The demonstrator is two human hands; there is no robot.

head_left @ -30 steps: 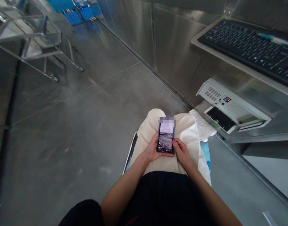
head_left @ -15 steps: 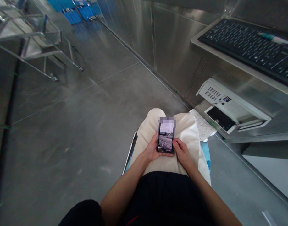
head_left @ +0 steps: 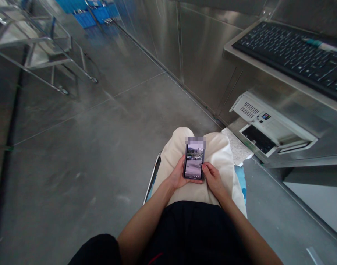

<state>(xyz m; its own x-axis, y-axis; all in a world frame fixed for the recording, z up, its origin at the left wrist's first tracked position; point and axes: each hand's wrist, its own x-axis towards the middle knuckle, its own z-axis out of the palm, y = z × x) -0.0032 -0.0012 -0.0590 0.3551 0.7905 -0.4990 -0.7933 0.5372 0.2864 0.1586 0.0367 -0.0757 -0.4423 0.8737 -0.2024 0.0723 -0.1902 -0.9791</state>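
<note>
Grey glossy floor (head_left: 74, 154), steel wall panels (head_left: 201, 48), wheeled metal rack (head_left: 38, 48), keyboard shelf (head_left: 281, 79)

The head camera looks steeply down, close over the lap (head_left: 197, 162), toward the floor (head_left: 74, 147).

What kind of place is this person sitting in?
Probably an industrial or clean workroom: stainless steel wall panels, a keyboard on a steel shelf above a computer unit, a wheeled metal cart, and blue crates.
</note>
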